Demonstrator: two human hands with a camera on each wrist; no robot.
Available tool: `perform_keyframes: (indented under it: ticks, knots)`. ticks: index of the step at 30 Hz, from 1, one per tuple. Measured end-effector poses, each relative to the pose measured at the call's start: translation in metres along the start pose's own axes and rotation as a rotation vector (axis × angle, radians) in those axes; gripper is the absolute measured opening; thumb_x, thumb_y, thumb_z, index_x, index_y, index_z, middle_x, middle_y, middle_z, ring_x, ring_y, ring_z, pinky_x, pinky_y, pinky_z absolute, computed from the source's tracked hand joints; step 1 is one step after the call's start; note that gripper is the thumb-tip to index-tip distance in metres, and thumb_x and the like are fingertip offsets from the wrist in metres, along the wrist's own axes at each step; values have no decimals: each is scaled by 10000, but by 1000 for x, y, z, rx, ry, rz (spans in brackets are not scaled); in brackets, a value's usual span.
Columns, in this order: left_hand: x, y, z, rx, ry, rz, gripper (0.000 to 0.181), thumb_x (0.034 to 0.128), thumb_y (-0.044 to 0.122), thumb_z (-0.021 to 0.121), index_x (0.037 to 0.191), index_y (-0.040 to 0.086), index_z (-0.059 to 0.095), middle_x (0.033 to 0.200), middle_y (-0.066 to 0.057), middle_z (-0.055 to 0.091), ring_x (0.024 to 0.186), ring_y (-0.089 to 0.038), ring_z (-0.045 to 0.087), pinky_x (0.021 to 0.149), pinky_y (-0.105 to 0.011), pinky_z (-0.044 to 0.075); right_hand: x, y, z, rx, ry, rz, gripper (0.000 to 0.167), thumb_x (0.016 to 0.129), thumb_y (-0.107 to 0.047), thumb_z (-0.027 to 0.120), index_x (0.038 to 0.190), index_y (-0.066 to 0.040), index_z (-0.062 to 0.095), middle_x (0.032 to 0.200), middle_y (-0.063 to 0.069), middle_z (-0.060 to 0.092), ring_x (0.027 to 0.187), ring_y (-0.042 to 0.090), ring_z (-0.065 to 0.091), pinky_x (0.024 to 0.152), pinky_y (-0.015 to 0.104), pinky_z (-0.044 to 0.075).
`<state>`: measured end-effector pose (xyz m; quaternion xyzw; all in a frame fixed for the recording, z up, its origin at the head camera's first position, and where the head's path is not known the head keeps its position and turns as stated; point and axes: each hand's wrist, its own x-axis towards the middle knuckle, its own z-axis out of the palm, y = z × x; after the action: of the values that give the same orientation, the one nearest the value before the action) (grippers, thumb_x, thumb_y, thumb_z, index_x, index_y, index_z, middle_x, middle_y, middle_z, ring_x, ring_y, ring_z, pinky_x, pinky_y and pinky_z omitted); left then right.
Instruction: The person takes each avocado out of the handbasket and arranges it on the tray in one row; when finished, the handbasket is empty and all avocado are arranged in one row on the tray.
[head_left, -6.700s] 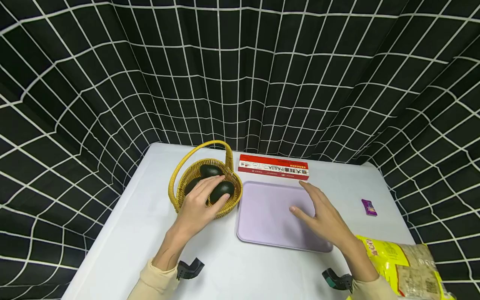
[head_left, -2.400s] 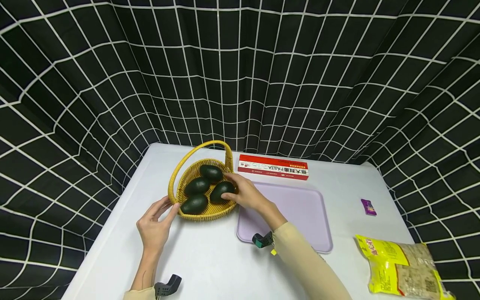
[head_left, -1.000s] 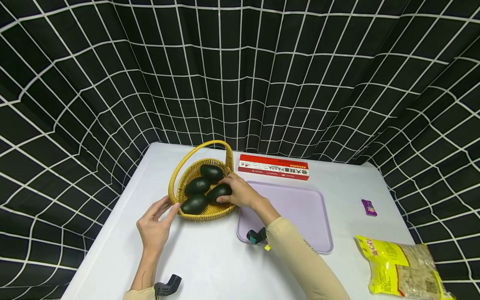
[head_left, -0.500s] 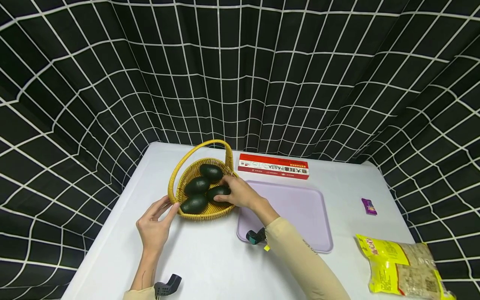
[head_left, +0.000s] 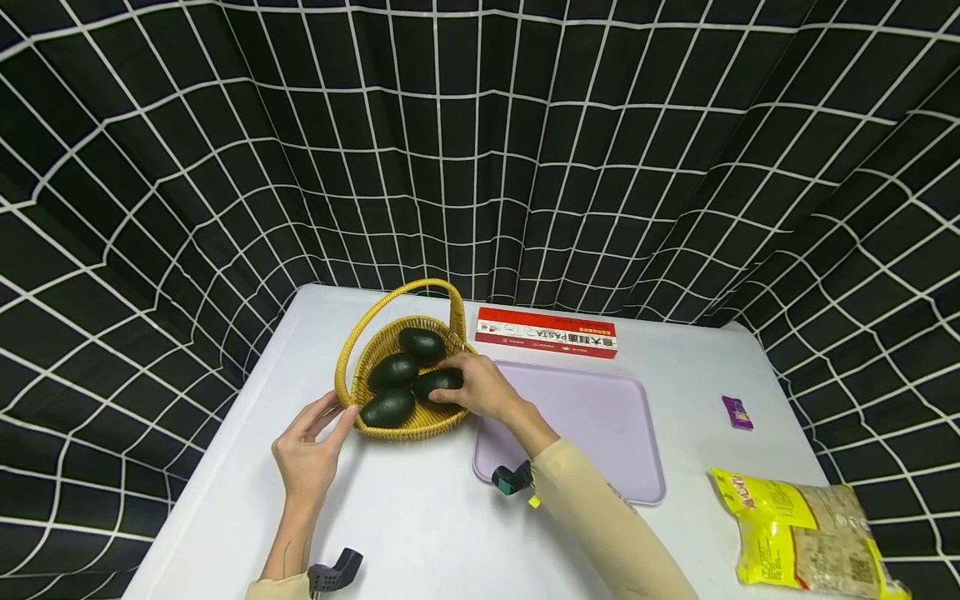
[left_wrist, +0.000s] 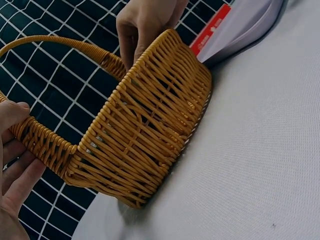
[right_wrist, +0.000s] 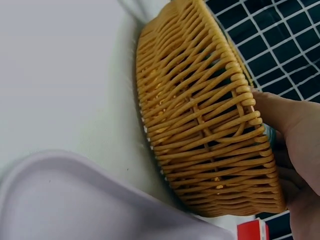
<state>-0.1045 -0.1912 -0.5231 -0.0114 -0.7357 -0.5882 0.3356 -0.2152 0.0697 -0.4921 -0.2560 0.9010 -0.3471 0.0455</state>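
A yellow wicker basket point(head_left: 408, 432) with a tall handle stands at the left of the table, with several dark green avocados inside. My left hand point(head_left: 307, 450) pinches the basket's rim at the handle's near base; the left wrist view shows the thumb and fingers point(left_wrist: 22, 187) on either side of the weave. Reaching over the right rim, my right hand point(head_left: 486, 385) holds the rightmost avocado point(head_left: 433, 386) between thumb and fingers. That avocado still lies low in the basket, beside another avocado point(head_left: 388, 408). In the right wrist view the basket wall point(right_wrist: 200, 115) hides most of it.
A pale purple tray point(head_left: 592, 425) lies right of the basket, partly under the right forearm. Behind it is a red-and-white pasta box point(head_left: 547, 332). Farther right are a small purple packet point(head_left: 738, 413) and a yellow bag point(head_left: 810, 533). A black gridded curtain point(head_left: 525, 167) surrounds the table.
Since the oldest frame, my left hand has gone from above the avocados to the basket's left rim. My right hand has moved left from over the tray and taken hold of an avocado.
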Motion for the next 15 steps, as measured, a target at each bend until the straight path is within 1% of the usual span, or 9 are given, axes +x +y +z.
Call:
perform_keyframes:
  ticks: [3,6,12,15]
  knots:
    - [0,0,1,0,6,9,391,805,-93,851,1175,1,765,1090,-210,764,952,-28,764,924,-254,632,-2,0,-1,4,39,39,522,861,-367,881,1259,-62,737,1241,81,745,1175,226,677,1040,395,592]
    - [-1,1,1,-3,11,17,392,801,-104,848,1171,-5,765,1087,-200,767,948,-23,764,922,-240,632,-5,-1,-3,11,75,68,517,857,-379,883,1252,-77,743,1228,71,753,1158,222,690,1027,391,599]
    - [-1,2,1,-6,17,14,395,796,-106,851,1169,-5,767,1095,-169,775,950,-25,766,929,-230,627,-10,-1,-9,38,117,73,506,863,-369,877,1253,-76,740,1224,67,756,1139,221,689,995,386,605]
    - [0,2,1,-10,17,9,395,796,-106,852,1169,-6,766,1099,-170,776,952,-23,765,933,-233,626,-13,-3,-13,64,151,85,494,855,-365,885,1240,-88,748,1211,58,762,1105,207,695,936,356,619]
